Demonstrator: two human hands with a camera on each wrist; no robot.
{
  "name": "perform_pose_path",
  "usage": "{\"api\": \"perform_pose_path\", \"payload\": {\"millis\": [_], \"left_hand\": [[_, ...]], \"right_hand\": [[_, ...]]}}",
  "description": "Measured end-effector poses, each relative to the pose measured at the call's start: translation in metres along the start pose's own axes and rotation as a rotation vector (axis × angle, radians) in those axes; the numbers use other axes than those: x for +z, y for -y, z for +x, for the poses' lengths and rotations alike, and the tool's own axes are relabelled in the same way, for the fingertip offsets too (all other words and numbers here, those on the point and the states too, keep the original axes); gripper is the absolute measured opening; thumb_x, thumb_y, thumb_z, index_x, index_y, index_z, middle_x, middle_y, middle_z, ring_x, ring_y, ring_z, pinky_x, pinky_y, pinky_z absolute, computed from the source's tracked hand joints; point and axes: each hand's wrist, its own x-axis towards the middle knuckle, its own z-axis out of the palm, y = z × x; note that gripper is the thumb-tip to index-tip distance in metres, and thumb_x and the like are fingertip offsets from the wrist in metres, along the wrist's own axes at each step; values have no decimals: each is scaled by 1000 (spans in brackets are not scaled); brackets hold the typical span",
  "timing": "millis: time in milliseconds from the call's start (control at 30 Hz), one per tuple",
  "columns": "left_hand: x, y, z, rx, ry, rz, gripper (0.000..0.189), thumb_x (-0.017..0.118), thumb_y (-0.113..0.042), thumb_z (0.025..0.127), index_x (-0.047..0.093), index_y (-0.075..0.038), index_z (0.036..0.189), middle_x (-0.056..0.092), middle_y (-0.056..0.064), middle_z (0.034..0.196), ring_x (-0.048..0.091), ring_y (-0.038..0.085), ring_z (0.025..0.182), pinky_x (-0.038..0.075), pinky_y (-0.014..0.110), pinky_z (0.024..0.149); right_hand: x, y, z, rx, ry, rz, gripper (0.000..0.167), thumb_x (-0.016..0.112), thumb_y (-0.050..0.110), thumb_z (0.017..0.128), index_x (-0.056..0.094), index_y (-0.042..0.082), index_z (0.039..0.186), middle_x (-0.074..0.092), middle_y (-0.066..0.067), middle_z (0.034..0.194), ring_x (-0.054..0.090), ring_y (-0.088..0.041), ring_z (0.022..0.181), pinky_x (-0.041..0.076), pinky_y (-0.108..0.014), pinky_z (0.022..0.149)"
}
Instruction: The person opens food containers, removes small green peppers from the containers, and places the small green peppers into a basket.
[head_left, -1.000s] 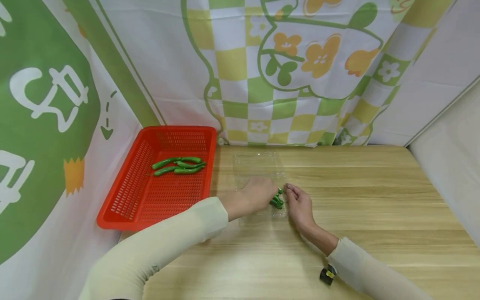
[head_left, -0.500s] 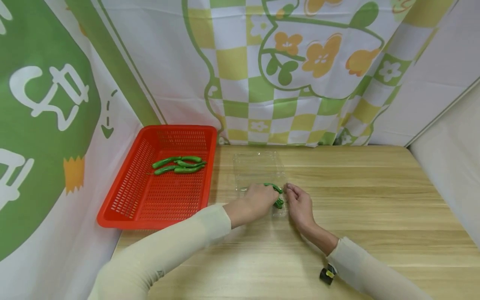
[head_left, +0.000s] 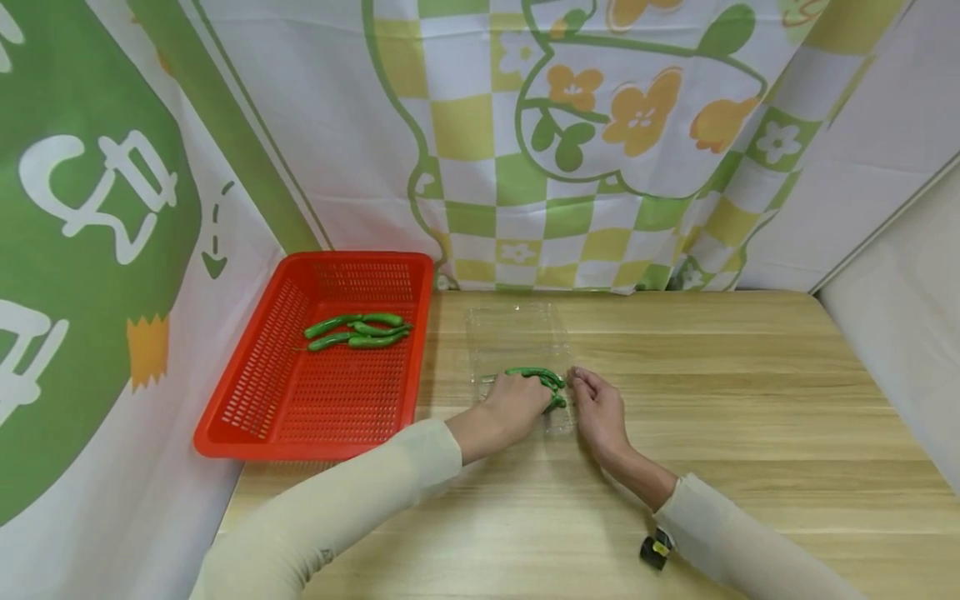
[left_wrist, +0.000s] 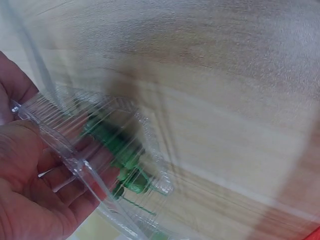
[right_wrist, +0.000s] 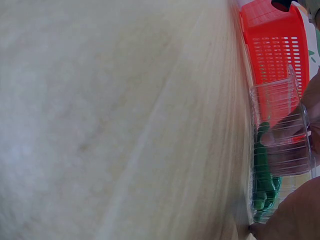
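Observation:
A clear plastic clamshell box (head_left: pixel 558 421) lies on the table with its lid (head_left: pixel 517 329) folded back. Inside are several green chili peppers (head_left: pixel 536 372), also visible through the ribbed wall in the left wrist view (left_wrist: pixel 125 160). My left hand (head_left: pixel 510 410) reaches into the box from above, its fingers on the peppers and loosely bent. Through the plastic in the right wrist view, a fingertip (right_wrist: pixel 272 137) of that hand meets a pepper (right_wrist: pixel 262 170). At the box's right end, my right hand (head_left: pixel 600 417) holds the edge between thumb and fingers.
To the left stands a red perforated basket (head_left: pixel 315 408) with several green chili peppers (head_left: pixel 360 329) in it. The wooden table (head_left: pixel 750 417) extends to the right. A printed curtain (head_left: pixel 585 225) hangs along its back edge.
My left hand has drawn slightly back toward me within the box, uncovering a pepper along the far side. The right hand has stayed at the box's end.

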Motion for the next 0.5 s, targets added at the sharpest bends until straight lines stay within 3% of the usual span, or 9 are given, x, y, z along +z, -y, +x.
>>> {"api": "perform_pose_path", "payload": {"millis": [200, 300, 400, 500], "left_hand": [[3, 1, 0, 0, -1, 11, 10, 74, -8, 96, 77, -17, 99, 77, 3, 102, 74, 22, 87, 63, 38, 73], [5, 0, 0, -5, 4, 8, 9, 75, -10, 96, 78, -17, 102, 77, 3, 103, 74, 23, 88, 64, 39, 73], [6, 0, 1, -11, 1, 3, 10, 76, -10, 95, 78, -18, 102, 77, 3, 103, 74, 24, 88, 64, 39, 73], [6, -1, 2, -10, 0, 5, 11, 76, -10, 95, 78, -17, 103, 77, 3, 104, 74, 25, 88, 64, 39, 72]], "right_hand": [[0, 0, -1, 1, 8, -11, 36, 50, 7, 111, 61, -7, 141, 67, -21, 140, 59, -23, 131, 47, -13, 96], [0, 0, -2, 0, 17, -19, 36, 49, 8, 111, 61, -7, 142, 70, -23, 132, 64, -19, 104, 48, -13, 84], [-1, 1, -3, -2, 26, -19, 37, 48, 9, 112, 59, -7, 143, 71, -26, 124, 51, -12, 79, 44, -15, 72], [-2, 2, -4, -4, 24, -16, 37, 48, 10, 112, 59, -7, 143, 70, -26, 126, 48, -11, 76, 43, -16, 71]]}}
